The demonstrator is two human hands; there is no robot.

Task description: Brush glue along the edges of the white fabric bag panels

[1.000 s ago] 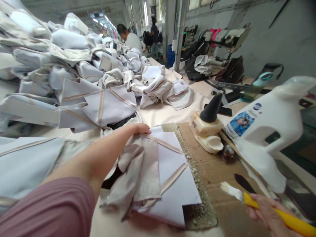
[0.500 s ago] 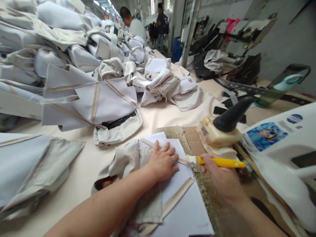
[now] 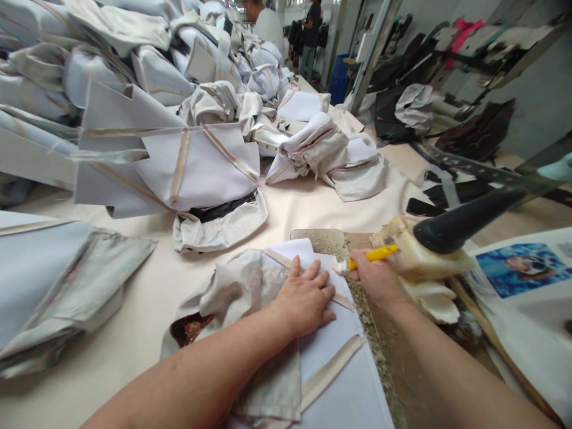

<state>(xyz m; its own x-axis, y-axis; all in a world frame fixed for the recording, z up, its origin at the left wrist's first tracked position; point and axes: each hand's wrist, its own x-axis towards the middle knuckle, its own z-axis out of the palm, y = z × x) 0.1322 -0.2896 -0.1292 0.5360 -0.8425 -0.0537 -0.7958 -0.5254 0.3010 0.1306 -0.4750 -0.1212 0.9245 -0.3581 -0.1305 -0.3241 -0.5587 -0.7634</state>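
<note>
My left hand [image 3: 306, 298] lies flat with fingers spread on a white panel [image 3: 344, 363] that has beige strips across it. Grey-beige fabric [image 3: 236, 286] joined to the panel bunches to the left of that hand and under my forearm. In my right hand [image 3: 373, 277] is a yellow-handled brush [image 3: 374, 254], gripped near its bristle end. Its pale bristles touch the panel's right edge near the upper corner. Beneath that edge runs a board [image 3: 324, 238] crusted with dried, glue-like residue.
A cream block with a black cone [image 3: 465, 220] stands right of the brush. Beyond it sits a white jug [image 3: 540, 310] with a picture label. Similar sewn pieces [image 3: 205, 161] pile high at the back left. Two people and a sewing machine [image 3: 496, 53] are farther back.
My right hand has moved the brush up along the panel's right edge, toward its upper corner. My left hand stays pressed on the panel. The view has shifted slightly.
</note>
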